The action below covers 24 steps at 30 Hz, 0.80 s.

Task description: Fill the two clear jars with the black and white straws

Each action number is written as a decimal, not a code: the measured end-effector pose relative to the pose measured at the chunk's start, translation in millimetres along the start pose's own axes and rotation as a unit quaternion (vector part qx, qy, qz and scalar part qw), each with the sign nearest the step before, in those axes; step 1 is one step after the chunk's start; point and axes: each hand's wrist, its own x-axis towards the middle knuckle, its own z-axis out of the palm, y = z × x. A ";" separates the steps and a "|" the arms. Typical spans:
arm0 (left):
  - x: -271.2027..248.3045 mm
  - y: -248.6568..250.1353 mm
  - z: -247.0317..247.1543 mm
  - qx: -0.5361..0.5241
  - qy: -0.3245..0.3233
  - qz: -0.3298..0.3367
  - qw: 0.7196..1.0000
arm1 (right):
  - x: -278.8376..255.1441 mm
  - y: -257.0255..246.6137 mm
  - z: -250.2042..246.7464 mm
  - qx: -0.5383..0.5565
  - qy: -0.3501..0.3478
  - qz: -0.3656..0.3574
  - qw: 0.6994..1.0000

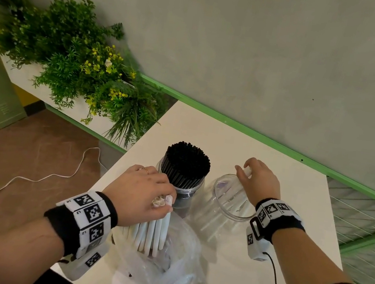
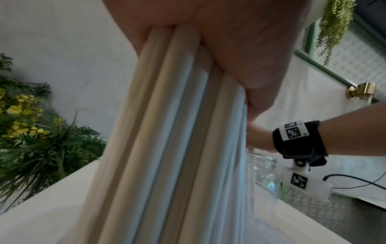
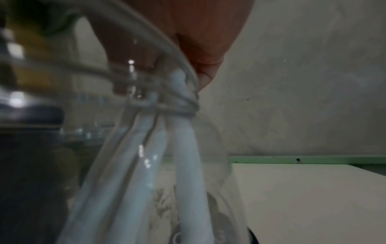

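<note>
Two clear jars stand mid-table. The left jar [image 1: 185, 195] is packed with black straws [image 1: 186, 164]. The right jar [image 1: 221, 213] holds a few white straws [image 3: 183, 165] leaning inside it. My right hand [image 1: 256, 181] is over that jar's far rim and pinches the tops of these white straws [image 1: 240, 186]. My left hand [image 1: 146, 196] grips an upright bundle of white straws [image 1: 152, 233] above a clear plastic bag [image 1: 170, 274]. The left wrist view shows that bundle [image 2: 177, 148] close up under my palm.
The white table [image 1: 286, 184] ends at a green-railed wall behind and a wire mesh panel [image 1: 367, 223] on the right. A planter with green and yellow plants [image 1: 83, 61] sits to the left. A white cord [image 1: 24, 178] lies on the brown floor.
</note>
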 end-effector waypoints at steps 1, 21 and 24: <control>-0.2 -0.4 0.3 -0.001 0.002 0.001 1.000 | -4.0 -0.2 -0.8 -0.002 0.002 0.003 1.000; -0.2 -1.3 -1.6 -0.005 -0.025 0.005 1.000 | -19.2 3.2 -7.8 0.048 -0.013 -0.004 0.999; -0.9 -1.5 -2.7 -0.003 -0.028 0.010 1.000 | -15.3 2.1 -10.9 0.040 0.006 -0.024 0.999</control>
